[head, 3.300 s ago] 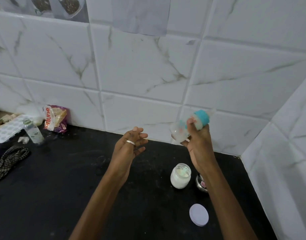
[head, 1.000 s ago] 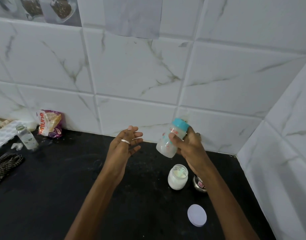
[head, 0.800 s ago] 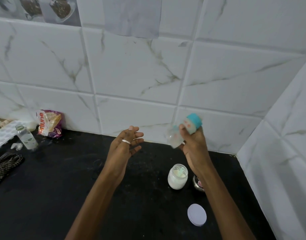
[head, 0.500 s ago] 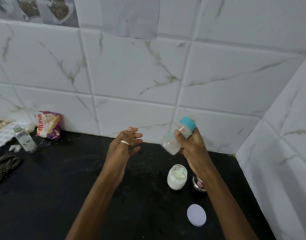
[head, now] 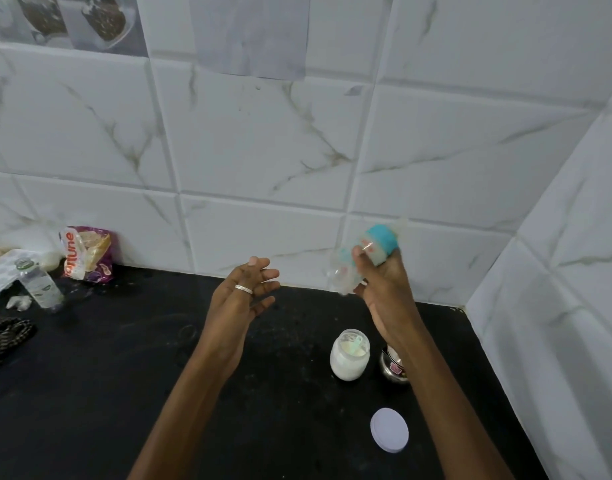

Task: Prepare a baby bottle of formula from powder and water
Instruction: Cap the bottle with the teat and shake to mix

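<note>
My right hand (head: 384, 285) grips a clear baby bottle (head: 361, 259) with a teal collar, held tilted above the black counter (head: 124, 368); the bottle is blurred by motion. My left hand (head: 244, 296), a ring on one finger, hovers to its left with fingers spread and nothing in it. Below the bottle stands an open jar of white formula powder (head: 349, 355) with a pale scoop inside. Its white lid (head: 389, 429) lies flat nearer to me.
A small steel cup (head: 392, 368) sits right of the jar, partly behind my right forearm. At the far left are a small plastic water bottle (head: 39, 284), a snack packet (head: 84, 254) against the tiled wall, and a patterned cloth (head: 3, 332). Tiled walls close the back and right.
My right hand keeps swinging the bottle up and down, shaking it; its tilt differs in every frame. My left hand stays spread in the same place.
</note>
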Tool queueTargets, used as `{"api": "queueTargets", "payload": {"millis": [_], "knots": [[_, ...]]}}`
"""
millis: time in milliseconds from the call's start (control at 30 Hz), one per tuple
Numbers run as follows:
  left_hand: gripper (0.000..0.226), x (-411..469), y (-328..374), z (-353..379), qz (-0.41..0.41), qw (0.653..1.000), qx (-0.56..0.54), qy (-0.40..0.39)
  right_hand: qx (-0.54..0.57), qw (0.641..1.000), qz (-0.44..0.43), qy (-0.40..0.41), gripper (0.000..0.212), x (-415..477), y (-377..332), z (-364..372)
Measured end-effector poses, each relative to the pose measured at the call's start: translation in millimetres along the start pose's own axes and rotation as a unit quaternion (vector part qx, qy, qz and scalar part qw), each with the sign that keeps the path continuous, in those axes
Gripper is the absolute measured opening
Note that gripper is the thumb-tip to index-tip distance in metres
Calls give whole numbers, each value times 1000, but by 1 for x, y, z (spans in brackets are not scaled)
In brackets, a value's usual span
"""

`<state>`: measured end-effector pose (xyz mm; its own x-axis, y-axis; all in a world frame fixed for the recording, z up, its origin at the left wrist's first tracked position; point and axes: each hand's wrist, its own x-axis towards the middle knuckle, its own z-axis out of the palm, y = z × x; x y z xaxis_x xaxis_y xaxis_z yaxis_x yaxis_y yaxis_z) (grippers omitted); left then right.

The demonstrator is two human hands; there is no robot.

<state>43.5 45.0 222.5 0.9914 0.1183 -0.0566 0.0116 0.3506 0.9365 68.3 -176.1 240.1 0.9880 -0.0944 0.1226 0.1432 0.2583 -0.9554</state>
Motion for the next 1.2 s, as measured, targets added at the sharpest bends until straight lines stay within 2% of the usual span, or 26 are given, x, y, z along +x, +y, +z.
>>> {"api": "queueTargets", "payload": {"millis": [67, 100, 167, 233, 333, 367, 500, 633, 767, 800, 867, 900, 933, 1033, 1067, 1167, 1200], "knots": [[51, 1, 1, 0, 1, 1000, -3, 2, -63, 997, 10, -43, 64, -2, 5, -2], [52, 1, 2, -1, 3, 1000, -4, 2, -54, 998, 6, -36, 61, -1, 6, -2], [51, 1, 2, -1, 4, 1000, -3, 0, 37, 999, -1, 16, 56, 0, 1, -1], [48, 1, 2, -1, 2, 1000, 2, 0, 51, 998, -10, 32, 55, 1, 0, -1], [35, 4, 4, -1, -2, 1000, 10, 6, -73, 996, 15, -42, 59, 0, 7, -4], [33, 5, 4, 0, -3, 1000, 12, 7, -85, 995, 10, -42, 62, 0, 7, -5], [31, 5, 6, 2, -1, 1000, 20, 2, 52, 996, -24, 65, 58, 4, -3, -2], [31, 5, 8, 4, -2, 1000, 14, 6, -72, 997, -11, -11, 58, 0, 5, -2], [44, 3, 11, 6, 5, 1000, 9, -5, 53, 996, -25, 63, 56, 2, -1, 0], [45, 3, 12, 6, 6, 1000, 7, -6, 45, 998, -18, 46, 58, 1, -2, 2], [38, 6, 13, 6, 8, 1000, 6, -2, -69, 997, 3, -22, 62, -1, 7, 1], [35, 7, 13, 7, 8, 1000, 8, 0, -90, 995, 7, -39, 64, -3, 10, 1], [34, 8, 13, 8, 7, 1000, 10, 0, -84, 996, 3, -36, 63, -3, 11, 0], [32, 9, 13, 9, 5, 1000, 16, -1, 45, 998, -2, 47, 59, -1, 9, 3], [31, 8, 13, 9, 3, 1000, 17, -2, 45, 998, 2, 37, 57, -2, 8, 5], [32, 8, 14, 8, 2, 1000, 18, 3, -66, 997, 27, -41, 62, -5, 14, 3], [32, 8, 14, 8, 2, 1000, 18, 3, -62, 997, 22, -35, 63, -4, 13, 1]]}}
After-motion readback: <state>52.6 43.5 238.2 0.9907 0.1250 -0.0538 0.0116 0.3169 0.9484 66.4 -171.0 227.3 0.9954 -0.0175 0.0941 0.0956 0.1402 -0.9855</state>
